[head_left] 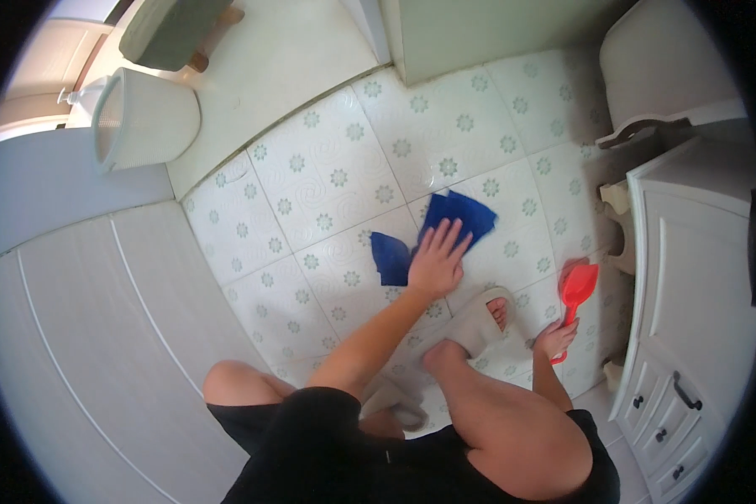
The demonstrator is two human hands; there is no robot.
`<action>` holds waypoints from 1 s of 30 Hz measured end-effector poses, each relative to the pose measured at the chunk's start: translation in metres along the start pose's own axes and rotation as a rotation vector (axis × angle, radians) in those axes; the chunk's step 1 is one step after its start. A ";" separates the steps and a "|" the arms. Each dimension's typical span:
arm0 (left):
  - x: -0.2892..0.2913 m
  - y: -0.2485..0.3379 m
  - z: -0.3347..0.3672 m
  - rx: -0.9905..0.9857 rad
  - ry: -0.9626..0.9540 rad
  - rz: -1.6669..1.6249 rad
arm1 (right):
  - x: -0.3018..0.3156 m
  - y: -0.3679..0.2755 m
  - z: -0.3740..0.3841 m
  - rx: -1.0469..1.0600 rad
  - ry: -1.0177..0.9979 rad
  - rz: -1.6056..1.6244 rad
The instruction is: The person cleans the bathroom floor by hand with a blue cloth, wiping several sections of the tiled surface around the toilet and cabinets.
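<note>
A dark blue cloth [470, 220] lies creased on the tiled floor, with one part sticking out to the left. My left hand [437, 267] rests flat on top of it, fingers stretched and slightly apart, hiding its middle. To the right, beside my foot, my right hand [554, 338] is wrapped round the handle of a red plastic shovel [580, 286]. The shovel's blade points away from me and is close to the floor; I cannot tell whether it touches.
My sandal [479, 329] stands between my two hands. A white cabinet [697, 277] with dark handles rises on the right. At the far left, a white perforated basket [155, 118] sits on a raised ledge [269, 59], near a green-topped stool [164, 34]. A panelled surface [109, 353] runs along the left.
</note>
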State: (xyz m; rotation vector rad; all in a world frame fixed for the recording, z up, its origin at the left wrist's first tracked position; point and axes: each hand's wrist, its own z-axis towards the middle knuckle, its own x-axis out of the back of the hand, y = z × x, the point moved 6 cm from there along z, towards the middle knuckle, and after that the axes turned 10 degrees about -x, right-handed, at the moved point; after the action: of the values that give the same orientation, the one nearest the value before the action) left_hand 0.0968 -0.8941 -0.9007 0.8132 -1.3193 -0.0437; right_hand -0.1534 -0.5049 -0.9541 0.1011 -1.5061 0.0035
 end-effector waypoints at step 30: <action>0.135 -0.227 -0.239 0.950 0.333 0.328 | 0.498 -0.846 -0.340 1.773 0.355 0.544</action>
State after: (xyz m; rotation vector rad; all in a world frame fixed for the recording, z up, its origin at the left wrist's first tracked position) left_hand 0.4359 -1.0026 -0.9168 1.3039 -1.1063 1.0022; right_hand 0.2725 -1.3539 -0.5337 1.0199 -0.7256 1.6905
